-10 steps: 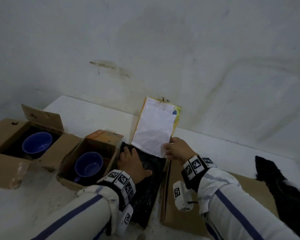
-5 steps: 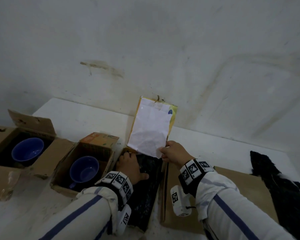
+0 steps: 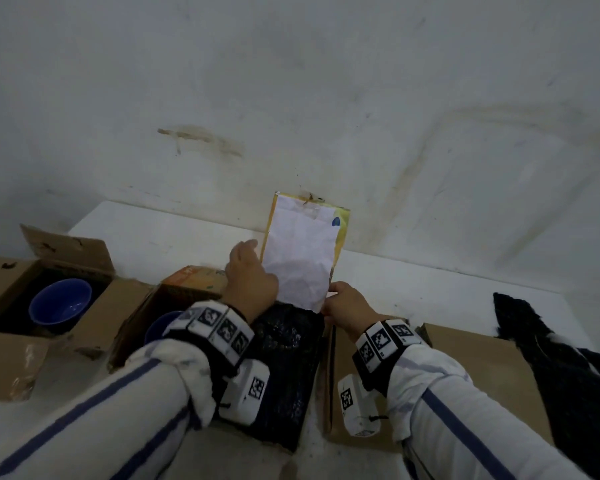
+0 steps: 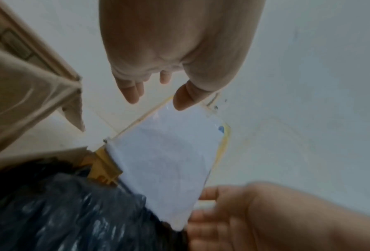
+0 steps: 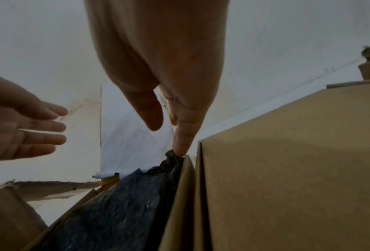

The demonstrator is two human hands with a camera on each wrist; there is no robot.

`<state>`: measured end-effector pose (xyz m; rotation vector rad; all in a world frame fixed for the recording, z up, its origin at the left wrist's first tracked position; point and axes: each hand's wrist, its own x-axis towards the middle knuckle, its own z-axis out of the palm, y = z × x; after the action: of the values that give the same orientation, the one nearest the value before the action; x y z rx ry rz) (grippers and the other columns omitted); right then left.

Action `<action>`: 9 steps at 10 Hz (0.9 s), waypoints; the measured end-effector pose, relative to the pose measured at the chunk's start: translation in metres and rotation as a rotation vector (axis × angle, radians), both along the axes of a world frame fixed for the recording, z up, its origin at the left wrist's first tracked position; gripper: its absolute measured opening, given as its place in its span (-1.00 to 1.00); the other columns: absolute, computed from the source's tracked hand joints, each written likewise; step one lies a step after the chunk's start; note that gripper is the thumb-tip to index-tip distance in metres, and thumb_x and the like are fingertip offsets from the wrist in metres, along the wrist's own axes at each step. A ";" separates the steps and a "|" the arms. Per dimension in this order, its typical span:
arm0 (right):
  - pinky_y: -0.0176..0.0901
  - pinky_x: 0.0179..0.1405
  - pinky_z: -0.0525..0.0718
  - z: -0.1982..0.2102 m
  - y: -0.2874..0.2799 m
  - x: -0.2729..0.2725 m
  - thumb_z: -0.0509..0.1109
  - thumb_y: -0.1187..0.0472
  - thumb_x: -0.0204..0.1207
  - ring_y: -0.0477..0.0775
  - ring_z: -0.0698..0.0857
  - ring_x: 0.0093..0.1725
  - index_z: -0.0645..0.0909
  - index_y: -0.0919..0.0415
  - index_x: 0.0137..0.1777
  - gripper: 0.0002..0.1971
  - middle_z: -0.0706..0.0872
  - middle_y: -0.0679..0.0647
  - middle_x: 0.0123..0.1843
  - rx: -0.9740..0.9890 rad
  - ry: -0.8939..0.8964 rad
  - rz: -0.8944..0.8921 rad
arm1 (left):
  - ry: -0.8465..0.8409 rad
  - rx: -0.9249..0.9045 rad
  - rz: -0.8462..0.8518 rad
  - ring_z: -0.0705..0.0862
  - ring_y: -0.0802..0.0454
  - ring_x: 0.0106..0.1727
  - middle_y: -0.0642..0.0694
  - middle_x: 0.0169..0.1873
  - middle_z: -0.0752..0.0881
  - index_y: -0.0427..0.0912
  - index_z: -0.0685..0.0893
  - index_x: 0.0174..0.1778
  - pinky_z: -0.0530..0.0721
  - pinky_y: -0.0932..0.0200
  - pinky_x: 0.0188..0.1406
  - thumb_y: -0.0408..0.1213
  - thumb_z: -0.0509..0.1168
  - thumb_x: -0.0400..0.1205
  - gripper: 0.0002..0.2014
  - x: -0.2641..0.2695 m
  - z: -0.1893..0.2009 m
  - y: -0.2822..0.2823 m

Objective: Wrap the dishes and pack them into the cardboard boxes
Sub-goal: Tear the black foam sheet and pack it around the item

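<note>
The right hand (image 3: pixel 343 306) pinches the white paper's (image 3: pixel 300 258) bottom corner. The left hand (image 3: pixel 250 275), fingers spread apart, is beside its left edge, nearer the top.

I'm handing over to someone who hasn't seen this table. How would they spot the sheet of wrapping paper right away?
Start at the stained white wall behind the white table. A white sheet of paper leans up against it in the middle, backed by a yellow board. It is the only white sheet; the right hand pinches its lower corner, above the black bubble wrap.
</note>
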<state>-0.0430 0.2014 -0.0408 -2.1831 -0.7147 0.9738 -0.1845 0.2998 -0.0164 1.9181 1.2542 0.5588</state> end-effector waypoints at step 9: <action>0.06 0.20 0.68 -0.009 -0.024 -0.018 0.27 0.24 0.50 0.25 0.71 0.19 0.63 0.30 0.22 -0.67 0.73 0.24 0.14 -0.416 -0.287 0.381 | 0.056 -0.698 -0.082 0.60 -0.14 0.02 -0.27 0.12 0.53 -0.40 0.38 0.41 0.72 0.00 -0.07 -0.32 0.27 0.65 -0.56 0.027 -0.022 0.041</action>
<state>-0.0609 0.1779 -0.0497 -2.6445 -1.1831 1.0820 -0.1571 0.3405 -0.0385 1.3876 1.1921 0.0033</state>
